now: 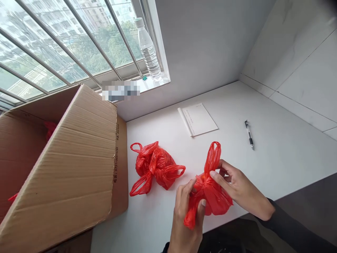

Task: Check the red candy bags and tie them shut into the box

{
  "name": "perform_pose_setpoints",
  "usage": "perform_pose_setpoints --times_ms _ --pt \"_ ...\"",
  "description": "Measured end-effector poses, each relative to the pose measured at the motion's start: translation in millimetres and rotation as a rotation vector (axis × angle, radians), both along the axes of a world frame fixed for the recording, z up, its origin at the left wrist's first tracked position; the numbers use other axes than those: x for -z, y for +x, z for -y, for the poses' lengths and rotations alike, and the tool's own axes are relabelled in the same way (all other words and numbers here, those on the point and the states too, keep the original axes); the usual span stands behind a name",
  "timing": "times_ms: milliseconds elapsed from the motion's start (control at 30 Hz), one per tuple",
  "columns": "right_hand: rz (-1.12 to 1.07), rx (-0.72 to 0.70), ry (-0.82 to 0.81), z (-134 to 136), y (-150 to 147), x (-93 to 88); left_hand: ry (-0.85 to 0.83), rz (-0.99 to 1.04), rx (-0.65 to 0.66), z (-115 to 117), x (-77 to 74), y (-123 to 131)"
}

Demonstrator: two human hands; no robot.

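A red plastic bag (214, 200), gathered and knotted at its top, stands at the table's front edge between my hands. My left hand (186, 214) is closed about its left side, one handle end hanging between thumb and fingers. With thumb and fingers, my right hand (233, 179) grips the bag near the knot, below a handle loop that sticks up. What the bag holds is hidden. To the left, a second tied red plastic bag (160, 161) lies on the table with its handle loops spread, touched by neither hand.
A large open cardboard box (79, 151) stands at the left, with bits of red plastic inside. Farther back on the white table (276, 151) lie a notepad (201, 119) and a pen (249, 135). A water bottle (149, 52) stands on the windowsill by the barred window.
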State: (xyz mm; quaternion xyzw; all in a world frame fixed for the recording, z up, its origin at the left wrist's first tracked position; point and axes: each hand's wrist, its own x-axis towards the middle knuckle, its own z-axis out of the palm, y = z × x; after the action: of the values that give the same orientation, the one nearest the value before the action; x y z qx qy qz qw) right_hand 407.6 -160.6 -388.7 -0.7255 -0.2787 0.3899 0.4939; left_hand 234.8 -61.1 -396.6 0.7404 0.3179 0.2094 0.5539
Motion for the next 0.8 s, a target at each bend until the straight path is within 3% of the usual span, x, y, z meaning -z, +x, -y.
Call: perform_pose_setpoints --times_ms 167,533,700,800 --pt "-0.154 0.025 0.071 -1.2 -5.3 -3.7 0.083 0.078 0.041 -2.3 4.6 -5.6" --pt "-0.413 0.085 0.150 -3.3 -8.7 -4.9 -0.037 -0.017 0.069 -1.9 -4.5 -1.5" --pt "-0.465 0.181 0.202 -6.4 -8.3 4.5 -0.061 -0.019 -0.031 4.3 9.9 -6.0" --pt "-0.447 0.155 0.191 -7.9 -8.7 8.5 -0.098 -0.036 -0.086 8.8 18.1 -11.2"
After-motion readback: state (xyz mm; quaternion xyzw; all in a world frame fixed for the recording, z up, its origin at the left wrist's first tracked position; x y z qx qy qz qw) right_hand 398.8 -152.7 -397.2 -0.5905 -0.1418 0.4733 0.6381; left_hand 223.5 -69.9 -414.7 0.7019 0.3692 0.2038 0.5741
